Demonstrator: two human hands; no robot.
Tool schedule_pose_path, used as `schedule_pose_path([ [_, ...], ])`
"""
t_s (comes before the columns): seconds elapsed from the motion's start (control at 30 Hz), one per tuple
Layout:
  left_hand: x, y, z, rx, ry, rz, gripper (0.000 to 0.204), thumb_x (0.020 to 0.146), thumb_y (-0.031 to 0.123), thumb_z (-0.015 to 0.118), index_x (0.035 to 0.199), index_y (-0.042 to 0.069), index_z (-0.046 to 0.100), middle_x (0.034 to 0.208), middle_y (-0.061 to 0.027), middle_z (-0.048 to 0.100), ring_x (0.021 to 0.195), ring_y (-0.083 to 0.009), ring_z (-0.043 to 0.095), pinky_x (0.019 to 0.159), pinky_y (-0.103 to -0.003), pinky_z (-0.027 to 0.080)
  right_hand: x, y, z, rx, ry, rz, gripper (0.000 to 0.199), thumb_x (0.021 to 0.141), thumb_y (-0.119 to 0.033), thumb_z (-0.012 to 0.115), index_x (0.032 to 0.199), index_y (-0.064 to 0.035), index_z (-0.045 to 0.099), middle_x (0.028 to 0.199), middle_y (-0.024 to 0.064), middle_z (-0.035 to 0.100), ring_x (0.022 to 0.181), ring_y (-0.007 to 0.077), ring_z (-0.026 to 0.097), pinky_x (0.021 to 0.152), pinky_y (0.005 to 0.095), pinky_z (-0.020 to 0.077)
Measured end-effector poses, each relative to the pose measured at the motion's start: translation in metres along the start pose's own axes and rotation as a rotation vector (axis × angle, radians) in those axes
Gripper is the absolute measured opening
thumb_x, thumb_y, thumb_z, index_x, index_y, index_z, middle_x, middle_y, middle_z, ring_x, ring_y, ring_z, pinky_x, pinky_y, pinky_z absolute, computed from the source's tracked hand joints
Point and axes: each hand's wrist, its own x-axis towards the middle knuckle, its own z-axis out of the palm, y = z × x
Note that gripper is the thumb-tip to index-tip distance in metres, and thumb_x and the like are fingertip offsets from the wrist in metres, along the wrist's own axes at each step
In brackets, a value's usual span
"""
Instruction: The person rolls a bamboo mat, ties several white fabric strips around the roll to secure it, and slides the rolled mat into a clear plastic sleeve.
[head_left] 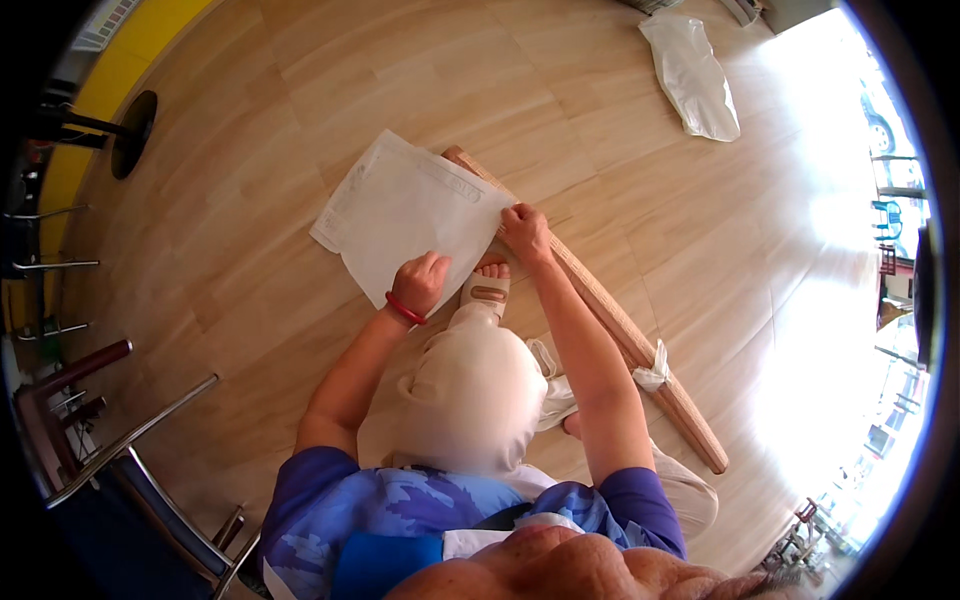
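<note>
White sheet (pixel 420 200), opened out in front: right corner pinched between thumb and fingers of the right hand (pixel 526 234); left hand (pixel 417 284) curled at the near edge, grip or mere contact impossible to tell. Close by, partly in the way: long wooden beam (pixel 610 305), slanting past the sheet's right side and beneath the right forearm (pixel 590 350), white wrapping (pixel 655 370) bunched around its lower part; sandalled foot (pixel 488 288), just below the sheet. Farther off: white bag (pixel 690 80), upper right; black round base (pixel 135 135) and metal-framed chair (pixel 120 520), left. Surface: pale wood-patterned floor (pixel 270 200). Room: yellow wall band (pixel 150 42), upper left; glaring daylight (pixel 830 330), right.
</note>
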Motion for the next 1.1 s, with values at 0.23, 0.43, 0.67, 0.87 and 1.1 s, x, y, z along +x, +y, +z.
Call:
schedule_pose_path([
  [0.23, -0.029, -0.023, 0.027, 0.014, 0.084, -0.348, 0.008, 0.078, 0.004, 0.060, 0.086, 0.004, 0.059, 0.076, -0.0112, 0.059, 0.063, -0.0250, 0.059, 0.056, -0.033, 0.048, 0.030, 0.019, -0.011, -0.093, -0.180, -0.086, 0.040, 0.076, -0.030, 0.063, 0.101, 0.0012, 0.059, 0.086, 0.0166, 0.062, 0.083, 0.0242, 0.060, 0.073, 0.0330, 0.0468],
  [0.43, -0.005, -0.067, 0.016, -0.242, 0.491, -0.965, 0.011, 0.085, 0.013, 0.060, 0.089, 0.002, 0.058, 0.074, -0.0053, 0.062, 0.064, -0.0122, 0.057, 0.062, -0.026, 0.047, 0.033, 0.067, -0.029, -0.872, -0.165, -0.080, 0.088, 0.063, -0.039, 0.074, 0.136, -0.0142, 0.031, 0.123, 0.0171, 0.047, 0.113, 0.0343, 0.046, 0.093, 0.0487, 0.0369],
  [0.67, 0.017, -0.097, 0.029, -0.134, 0.492, -0.869, 0.014, 0.086, 0.016, 0.061, 0.091, 0.003, 0.058, 0.073, -0.0052, 0.061, 0.064, -0.0121, 0.057, 0.060, -0.026, 0.047, 0.031, 0.058, -0.025, -0.854, -0.267, -0.039, 0.083, 0.065, -0.040, 0.069, 0.134, -0.0112, 0.032, 0.118, 0.0214, 0.049, 0.112, 0.0366, 0.047, 0.092, 0.0466, 0.0391],
  [0.87, 0.013, -0.109, 0.070, 0.142, 0.301, -0.742, 0.008, 0.083, 0.015, 0.058, 0.087, 0.009, 0.055, 0.075, -0.0103, 0.061, 0.065, -0.0282, 0.059, 0.057, -0.037, 0.047, 0.040, 0.070, -0.038, -0.846, -0.258, -0.064, 0.079, 0.060, -0.039, 0.073, 0.125, -0.0091, 0.041, 0.110, 0.0184, 0.057, 0.103, 0.0324, 0.054, 0.086, 0.0416, 0.0446],
  [1.1, 0.012, -0.124, 0.100, 0.154, 0.112, -0.822, 0.008, 0.082, 0.016, 0.056, 0.084, 0.009, 0.054, 0.080, -0.0105, 0.061, 0.072, -0.0306, 0.059, 0.060, -0.040, 0.047, 0.004, 0.044, -0.083, -0.833, -0.294, -0.068, 0.074, 0.060, -0.033, 0.074, 0.121, -0.0066, 0.042, 0.108, 0.0164, 0.057, 0.101, 0.0329, 0.054, 0.085, 0.0418, 0.0451],
])
